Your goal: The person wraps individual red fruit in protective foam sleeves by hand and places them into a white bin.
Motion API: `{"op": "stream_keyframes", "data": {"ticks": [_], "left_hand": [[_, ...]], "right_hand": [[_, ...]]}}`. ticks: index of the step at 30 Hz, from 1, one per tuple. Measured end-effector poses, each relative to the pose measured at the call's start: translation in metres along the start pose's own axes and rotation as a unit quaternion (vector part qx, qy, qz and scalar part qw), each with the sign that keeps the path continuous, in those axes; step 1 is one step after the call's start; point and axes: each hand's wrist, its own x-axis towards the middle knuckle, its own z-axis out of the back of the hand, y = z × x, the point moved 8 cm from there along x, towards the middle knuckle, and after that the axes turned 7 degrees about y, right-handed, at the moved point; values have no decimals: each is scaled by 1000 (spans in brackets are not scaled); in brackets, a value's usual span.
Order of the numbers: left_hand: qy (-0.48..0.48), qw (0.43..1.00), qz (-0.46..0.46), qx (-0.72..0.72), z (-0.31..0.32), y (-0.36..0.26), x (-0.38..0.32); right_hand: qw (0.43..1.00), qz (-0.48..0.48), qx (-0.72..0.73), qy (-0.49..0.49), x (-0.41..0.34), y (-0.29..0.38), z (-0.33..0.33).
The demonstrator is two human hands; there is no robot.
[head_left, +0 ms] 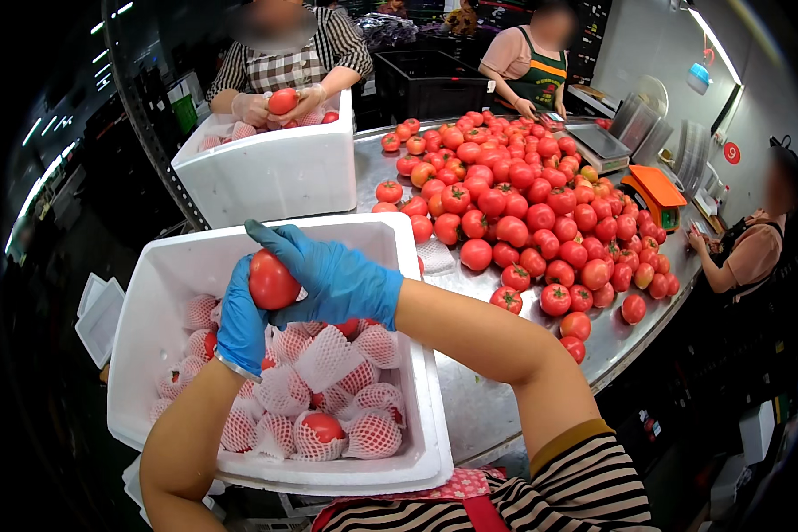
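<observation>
A bare red tomato point(272, 280) is held up between my two blue-gloved hands, above a white foam box. My left hand point(241, 329) cups it from the left and below. Over its right side lies my right hand point(342, 276), the thumb and fingers partly around it; the palm side is hidden. Below, the foam box point(432, 425) holds several tomatoes in white foam-net sleeves point(374, 435), some with red skin showing. An empty-looking foam net point(327, 359) lies on top of them.
A large heap of bare tomatoes point(499, 193) covers much of the metal table point(469, 412). Across from me, a person point(282, 66) handles a tomato over another foam box point(272, 176). Two more people stand around the table. An orange scale point(658, 187) sits at its right edge.
</observation>
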Motion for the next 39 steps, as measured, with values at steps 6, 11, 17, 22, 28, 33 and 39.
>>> {"op": "stream_keyframes", "data": {"ticks": [6,11,17,22,28,33,39], "left_hand": [[128,987,11,-97,-18,0,1],[81,993,-51,68,-29,-12,-6],[120,992,-37,31,-31,-9,-5],[158,985,-52,-48,-13,4,12],[161,986,-44,-12,-24,-18,7],[194,980,-21,-40,-19,-22,1],[121,990,-60,32,-14,-14,14]], "right_hand": [[1000,-7,-6,-5,1,-1,1],[999,35,-22,-15,0,-6,-2],[999,-50,-5,15,0,-8,4],[996,-51,68,-5,-1,-20,-3],[992,-65,104,-4,-3,-33,-1],[996,-53,70,-6,3,-31,-10],[997,-32,72,-20,-5,-24,0]]}}
